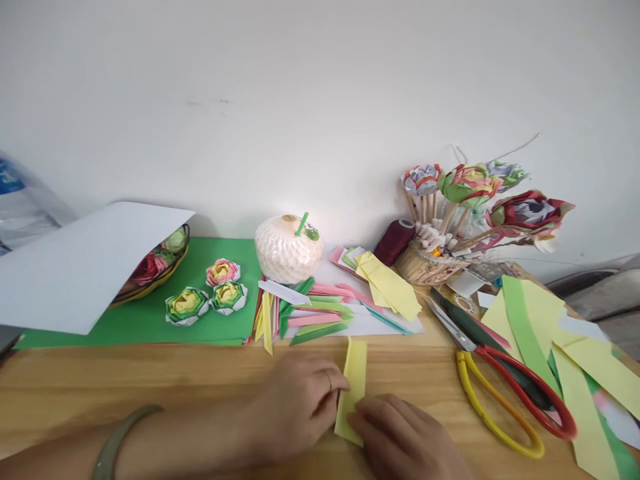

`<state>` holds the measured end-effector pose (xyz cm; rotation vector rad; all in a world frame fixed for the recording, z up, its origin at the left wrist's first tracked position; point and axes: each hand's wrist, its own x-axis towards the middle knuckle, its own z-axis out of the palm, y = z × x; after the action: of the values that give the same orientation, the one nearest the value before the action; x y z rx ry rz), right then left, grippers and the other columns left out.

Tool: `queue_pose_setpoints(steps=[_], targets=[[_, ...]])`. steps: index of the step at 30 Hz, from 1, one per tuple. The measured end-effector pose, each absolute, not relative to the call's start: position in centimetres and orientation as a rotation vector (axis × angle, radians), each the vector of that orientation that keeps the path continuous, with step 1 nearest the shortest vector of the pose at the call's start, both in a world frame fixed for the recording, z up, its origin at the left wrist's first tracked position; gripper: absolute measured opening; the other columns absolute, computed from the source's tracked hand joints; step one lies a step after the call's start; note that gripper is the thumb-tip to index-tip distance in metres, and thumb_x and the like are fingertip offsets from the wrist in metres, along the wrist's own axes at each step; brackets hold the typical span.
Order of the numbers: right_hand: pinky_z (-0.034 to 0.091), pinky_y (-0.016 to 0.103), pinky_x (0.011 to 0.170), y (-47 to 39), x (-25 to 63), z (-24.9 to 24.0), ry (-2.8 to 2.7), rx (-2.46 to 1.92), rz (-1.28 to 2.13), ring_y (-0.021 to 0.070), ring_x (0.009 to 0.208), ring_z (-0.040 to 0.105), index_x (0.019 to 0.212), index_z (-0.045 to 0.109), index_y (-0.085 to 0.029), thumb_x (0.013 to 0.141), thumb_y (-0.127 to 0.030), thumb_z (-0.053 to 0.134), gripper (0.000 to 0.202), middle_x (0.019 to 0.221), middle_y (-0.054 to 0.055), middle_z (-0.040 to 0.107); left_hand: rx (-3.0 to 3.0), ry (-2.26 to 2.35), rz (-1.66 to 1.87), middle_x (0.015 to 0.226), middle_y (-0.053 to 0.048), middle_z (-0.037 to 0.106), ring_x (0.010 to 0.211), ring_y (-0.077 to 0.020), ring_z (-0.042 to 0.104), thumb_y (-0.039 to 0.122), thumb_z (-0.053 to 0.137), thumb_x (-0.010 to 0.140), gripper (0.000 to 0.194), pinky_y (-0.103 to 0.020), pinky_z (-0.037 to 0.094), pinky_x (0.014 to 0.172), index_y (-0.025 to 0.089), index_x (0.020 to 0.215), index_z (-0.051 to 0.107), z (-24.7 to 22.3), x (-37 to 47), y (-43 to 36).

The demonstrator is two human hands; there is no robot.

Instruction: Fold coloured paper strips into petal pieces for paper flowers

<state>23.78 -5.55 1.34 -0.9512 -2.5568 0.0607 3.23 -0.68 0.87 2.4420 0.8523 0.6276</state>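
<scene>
A folded strip of yellow paper [357, 367] stands out near the front of the wooden table, its long side pointing away from me. My left hand [295, 407], with a ring on one finger and a bangle [117, 440] on the wrist, is closed at the strip's left edge. From the lower right, my right hand [405, 433] curls its fingers onto the strip's near end. Both hands are slightly blurred, and the fingertips are partly hidden. Just beyond lie several folded paper strips [320, 320] in pink, green, white and yellow.
Red-and-yellow-handled scissors [500, 373] lie at right beside paper offcuts [575, 360]. Behind stand a basket of paper flowers [425, 263], a maroon thread spool [395, 241] and a white textured pot [289, 250]. Folded paper lotuses [187, 305] sit on green sheets [135, 327]; white paper [90, 260] overhangs a tray.
</scene>
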Motion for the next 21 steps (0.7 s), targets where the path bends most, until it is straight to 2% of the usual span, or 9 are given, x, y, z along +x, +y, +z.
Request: queue_pose_setpoints(steps=[3,6,9,12,14,18,21], targets=[[0.048,0.026,0.065,-4.7,23.4,1.5,-2.596,-0.931,-0.002,0.0163,0.076,0.06,0.103,0.06,-0.015,0.097,-0.014,0.031,0.03,0.087,0.009,0.066,2.295,1.015,0.656,0.087,0.0,0.067,0.082,-0.014,0.062,0.011,0.057,0.081,0.017,-0.024,0.049,0.075,0.018,0.095,0.066,1.2,3.1,-0.3],[0.043,0.027,0.058,-4.3,22.7,1.5,-2.594,-0.946,-0.118,0.0165,0.067,0.057,0.096,0.062,-0.013,0.097,-0.011,0.028,0.034,0.077,0.007,0.064,2.307,1.104,0.639,0.093,-0.001,0.067,0.087,-0.0183,0.061,0.013,0.064,0.075,0.024,-0.03,0.05,0.077,0.02,0.098,0.066,1.0,2.8,-0.2],[0.038,0.029,0.054,-4.5,22.0,1.5,-2.604,-0.884,-0.19,0.016,0.061,0.053,0.089,0.063,-0.012,0.096,-0.009,0.026,0.038,0.071,0.005,0.062,2.395,1.071,0.64,0.095,-0.002,0.066,0.088,-0.0212,0.061,0.01,0.063,0.073,0.032,-0.033,0.05,0.075,0.02,0.104,0.063,0.5,2.5,-0.4],[0.036,0.029,0.053,-4.8,21.7,1.4,-2.623,-0.789,-0.264,0.0148,0.061,0.053,0.092,0.063,-0.012,0.095,-0.005,0.029,0.035,0.072,0.004,0.063,2.499,0.904,0.69,0.092,-0.002,0.066,0.086,-0.02,0.06,0.008,0.057,0.078,0.034,-0.032,0.049,0.074,0.018,0.11,0.059,0.2,2.3,-0.6],[0.035,0.028,0.054,-4.7,21.8,1.4,-2.622,-0.769,-0.273,0.0143,0.061,0.053,0.093,0.062,-0.012,0.095,-0.004,0.028,0.035,0.073,0.004,0.064,2.563,0.819,0.691,0.086,-0.002,0.064,0.079,-0.0179,0.059,0.007,0.052,0.083,0.027,-0.029,0.047,0.07,0.018,0.106,0.06,0.1,2.2,-0.5],[0.036,0.029,0.056,-3.6,22.1,1.4,-2.583,-0.892,-0.192,0.0158,0.063,0.052,0.087,0.062,-0.012,0.1,-0.012,0.021,0.043,0.072,0.005,0.062,2.559,0.886,0.626,0.078,0.0,0.061,0.074,-0.0153,0.057,0.009,0.054,0.086,0.014,-0.025,0.043,0.064,0.018,0.082,0.064,0.3,2.0,0.5],[0.038,0.028,0.059,-2.8,22.1,1.5,-2.588,-0.977,-0.186,0.0168,0.066,0.053,0.089,0.063,-0.013,0.101,-0.014,0.019,0.045,0.073,0.006,0.062,2.468,1.001,0.593,0.081,0.001,0.063,0.077,-0.0156,0.058,0.011,0.062,0.082,0.008,-0.026,0.044,0.066,0.018,0.082,0.066,0.4,1.8,1.1]])
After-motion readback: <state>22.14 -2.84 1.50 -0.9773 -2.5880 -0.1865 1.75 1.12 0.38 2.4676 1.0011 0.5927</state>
